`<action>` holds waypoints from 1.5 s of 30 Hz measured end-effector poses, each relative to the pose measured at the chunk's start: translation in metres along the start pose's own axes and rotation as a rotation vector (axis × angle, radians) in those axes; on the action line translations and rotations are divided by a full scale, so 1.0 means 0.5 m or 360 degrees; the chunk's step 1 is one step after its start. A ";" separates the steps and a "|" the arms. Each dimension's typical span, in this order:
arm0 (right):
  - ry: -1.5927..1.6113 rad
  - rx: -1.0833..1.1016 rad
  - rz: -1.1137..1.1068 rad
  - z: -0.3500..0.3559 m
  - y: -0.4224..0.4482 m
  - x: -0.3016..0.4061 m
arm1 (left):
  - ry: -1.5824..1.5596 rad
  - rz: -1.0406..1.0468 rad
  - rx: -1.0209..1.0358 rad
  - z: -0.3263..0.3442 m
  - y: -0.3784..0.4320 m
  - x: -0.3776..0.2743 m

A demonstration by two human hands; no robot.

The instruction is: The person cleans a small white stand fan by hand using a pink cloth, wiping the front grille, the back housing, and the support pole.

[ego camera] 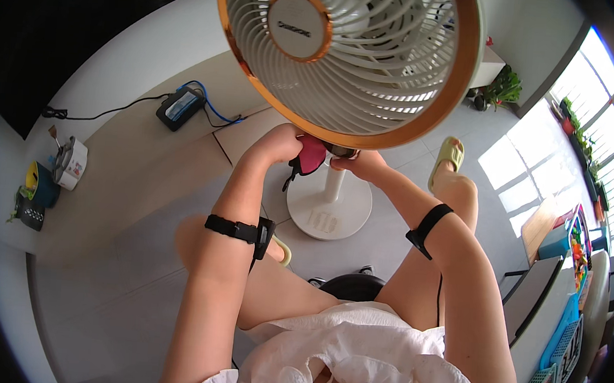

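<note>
A white pedestal fan with a copper-coloured rim [418,127] stands upright right in front of me, and its round head fills the top of the view. My left hand [285,143] holds a pink cloth item with black edging [312,153], bunched just below the fan head. To the right of it, my right hand [365,164] closes around the fan's dark neck [342,151], its fingers partly hidden behind the head. The white pole [334,185] runs down to a round white base [327,214] on the floor, between my feet.
A black box with cables [181,108] lies on the long low cabinet [128,157] to the left, with pots [43,184] farther along. A table edge with blue baskets [564,337] runs along the right. Potted plants [501,87] stand at the back.
</note>
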State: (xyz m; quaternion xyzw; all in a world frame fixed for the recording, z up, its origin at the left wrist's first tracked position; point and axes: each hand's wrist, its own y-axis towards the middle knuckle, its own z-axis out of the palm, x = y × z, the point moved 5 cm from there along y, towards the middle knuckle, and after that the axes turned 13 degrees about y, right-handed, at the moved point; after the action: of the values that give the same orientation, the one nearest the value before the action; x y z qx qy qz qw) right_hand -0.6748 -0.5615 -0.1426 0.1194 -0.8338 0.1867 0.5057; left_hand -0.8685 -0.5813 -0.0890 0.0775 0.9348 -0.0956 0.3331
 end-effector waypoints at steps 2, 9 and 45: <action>0.0017 0.0080 -0.0039 -0.016 -0.010 -0.006 | -0.0046 -0.0096 0.0120 -0.016 -0.024 -0.049; 0.0201 0.0245 -0.0071 -0.031 -0.087 0.124 | 0.0031 0.0230 -0.0072 0.029 0.011 -0.061; 0.0879 -0.0310 -0.0173 -0.425 0.001 -0.022 | -0.0541 0.0195 -0.0351 0.114 0.308 -0.295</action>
State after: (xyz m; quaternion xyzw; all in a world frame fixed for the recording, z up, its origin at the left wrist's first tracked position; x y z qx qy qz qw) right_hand -0.5003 -0.4691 -0.0634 0.0596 -0.6709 0.1039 0.7318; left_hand -0.6885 -0.4572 -0.0578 0.0800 0.8635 0.0162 0.4978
